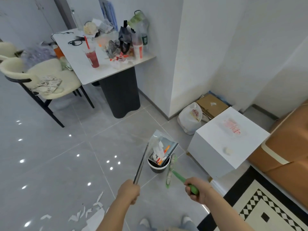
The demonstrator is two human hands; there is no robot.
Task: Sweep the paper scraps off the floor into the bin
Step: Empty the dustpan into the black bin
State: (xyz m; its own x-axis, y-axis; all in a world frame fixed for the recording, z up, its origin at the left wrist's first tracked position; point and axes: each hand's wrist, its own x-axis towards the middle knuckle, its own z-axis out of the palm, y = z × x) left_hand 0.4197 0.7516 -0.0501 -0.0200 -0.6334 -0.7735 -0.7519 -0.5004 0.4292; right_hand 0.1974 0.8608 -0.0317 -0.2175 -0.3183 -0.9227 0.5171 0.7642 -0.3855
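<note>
Paper scraps (pixel 159 151) sit in the dustpan (pixel 164 147), which the left hand (pixel 129 191) grasps by its long handle, tipped over the bin (pixel 158 166) ahead; right hand (pixel 196 189) clenches the green brush (pixel 171 170) beside it; more scraps (pixel 86 212) lie on the floor, behind-left

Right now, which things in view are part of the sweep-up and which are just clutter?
In the job:
- dustpan, tipped over the bin, its handle gripped by the left hand
- green brush, gripped by the right hand
- paper scraps left on the floor

Lying about:
- cluttered table
- chair
- plastic bag
- cardboard box
- white cabinet
</note>
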